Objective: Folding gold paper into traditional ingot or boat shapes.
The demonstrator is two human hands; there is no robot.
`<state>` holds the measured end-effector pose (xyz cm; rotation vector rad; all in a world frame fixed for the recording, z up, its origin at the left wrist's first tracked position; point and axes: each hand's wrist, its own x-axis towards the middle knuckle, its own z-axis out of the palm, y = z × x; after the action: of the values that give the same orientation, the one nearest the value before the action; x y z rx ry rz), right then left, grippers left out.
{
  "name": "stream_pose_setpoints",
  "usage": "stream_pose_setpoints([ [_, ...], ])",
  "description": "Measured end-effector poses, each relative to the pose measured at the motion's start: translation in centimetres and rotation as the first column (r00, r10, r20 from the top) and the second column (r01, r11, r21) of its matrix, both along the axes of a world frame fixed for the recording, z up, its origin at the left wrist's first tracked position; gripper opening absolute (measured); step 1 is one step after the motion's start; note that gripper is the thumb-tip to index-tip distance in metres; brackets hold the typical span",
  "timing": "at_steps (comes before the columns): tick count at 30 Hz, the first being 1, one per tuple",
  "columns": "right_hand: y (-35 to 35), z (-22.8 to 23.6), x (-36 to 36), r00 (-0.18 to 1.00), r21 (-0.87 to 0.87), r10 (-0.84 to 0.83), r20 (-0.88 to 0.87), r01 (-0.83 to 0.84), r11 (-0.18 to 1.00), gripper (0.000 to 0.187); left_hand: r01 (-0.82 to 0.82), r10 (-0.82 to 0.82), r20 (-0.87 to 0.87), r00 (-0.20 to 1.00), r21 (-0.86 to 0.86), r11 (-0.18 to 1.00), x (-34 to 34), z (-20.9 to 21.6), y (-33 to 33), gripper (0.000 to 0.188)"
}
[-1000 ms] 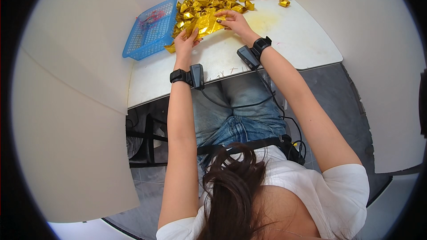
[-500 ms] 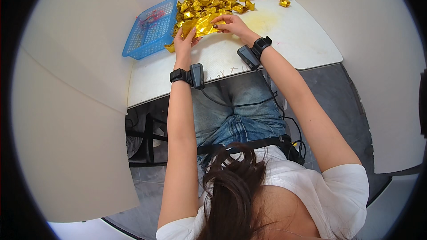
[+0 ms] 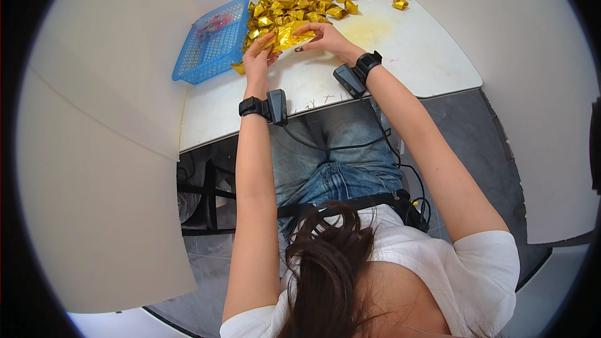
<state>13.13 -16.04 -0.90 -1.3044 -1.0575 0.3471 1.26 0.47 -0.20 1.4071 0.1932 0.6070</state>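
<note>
A shiny gold foil sheet (image 3: 288, 37), partly folded and creased, is held up above the near side of the table. My left hand (image 3: 257, 56) pinches its left edge, fingers behind and thumb in front. At the opposite end, my right hand (image 3: 330, 40) has its fingertips on the upper right edge, with the thumb lower and apart from the fingers. Just beyond both hands lies a pile of folded gold foil pieces (image 3: 294, 6), pointed and boat-like in shape.
On the left of the white table (image 3: 400, 44) stands a blue plastic basket (image 3: 210, 56) with something pinkish-red inside. Folded pieces run in a row along the far edge. Pale partitions (image 3: 94, 119) rise on both sides. Cables (image 3: 350, 148) hang from my wrist devices over my lap.
The foil sheet has shifted and tilted slightly. My right thumb has dropped lower, away from the fingers, and my left fingers have moved a little on the edge.
</note>
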Motion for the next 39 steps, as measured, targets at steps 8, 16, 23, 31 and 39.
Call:
stream_pose_setpoints([
  [8,0.0,0.0,0.3,0.999,-0.095,-0.018,-0.041,0.014,0.995,0.031,0.003,-0.003,-0.027,1.0,0.018,1.0,-0.1,0.0,0.1,0.026],
  [16,0.0,0.1,0.0,0.999,-0.058,-0.021,-0.032,0.019,0.998,0.024,0.009,-0.007,-0.045,0.999,0.037,0.999,-0.1,0.1,0.0,0.024],
  [23,-0.1,0.4,-0.2,0.998,-0.114,-0.058,0.003,0.058,0.992,0.02,0.031,-0.028,-0.072,0.997,0.045,0.999,-0.5,0.5,-0.1,0.025],
  [31,-0.3,0.7,-0.7,0.988,-0.103,-0.028,0.15,0.043,0.994,0.022,-0.027,0.029,-0.026,0.999,0.056,0.998,-0.5,0.3,-0.6,0.036],
  [39,-0.6,0.9,-0.8,0.997,-0.135,-0.001,-0.082,-0.01,0.991,0.021,0.065,-0.058,-0.055,0.997,0.122,0.99,-0.1,0.0,-0.2,0.027],
])
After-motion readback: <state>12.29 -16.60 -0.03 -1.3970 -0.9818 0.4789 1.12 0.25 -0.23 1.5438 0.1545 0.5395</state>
